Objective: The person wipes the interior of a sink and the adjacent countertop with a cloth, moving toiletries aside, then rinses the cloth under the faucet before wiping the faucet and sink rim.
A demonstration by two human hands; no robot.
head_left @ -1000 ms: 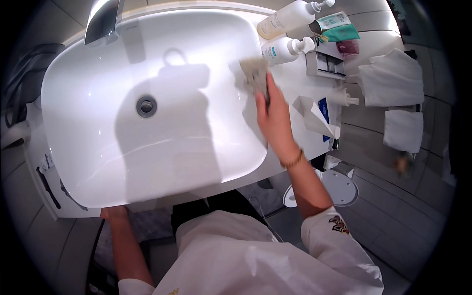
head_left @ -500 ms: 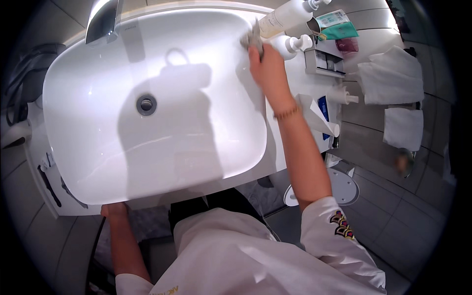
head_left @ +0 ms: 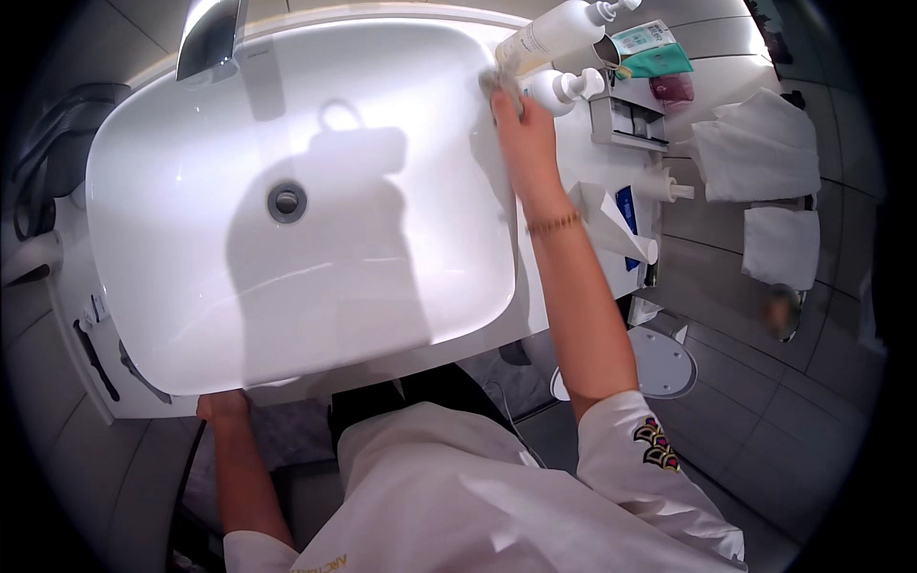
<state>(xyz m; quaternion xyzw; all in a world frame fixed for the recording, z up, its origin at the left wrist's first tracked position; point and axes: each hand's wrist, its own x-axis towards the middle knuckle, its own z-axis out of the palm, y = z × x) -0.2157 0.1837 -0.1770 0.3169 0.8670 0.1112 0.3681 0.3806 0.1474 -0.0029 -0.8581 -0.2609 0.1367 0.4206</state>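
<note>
A white oval-cornered washbasin (head_left: 181,286) with a round grey drain (head_left: 287,202) fills the middle. On its far right rim, my right hand (head_left: 525,138) is closed around a crumpled greyish cloth (head_left: 500,88), pressing it to the edge. Right beside that hand stand a tall pump bottle (head_left: 554,36) and a shorter white pump bottle (head_left: 554,93). At the near left, my left hand (head_left: 223,407) rests against the front edge of the counter below the basin, its fingers mostly hidden.
A chrome faucet (head_left: 212,43) rises at the far left of the basin. On the right counter are a small organizer box (head_left: 629,122), a green packet (head_left: 659,61) and a white tube (head_left: 611,224). White towels (head_left: 759,148) hang beyond. A hair dryer (head_left: 33,258) sits at the left.
My right hand and the cloth have shifted slightly along the basin's right rim, toward the right and a little nearer. The left hand has stayed in place.
</note>
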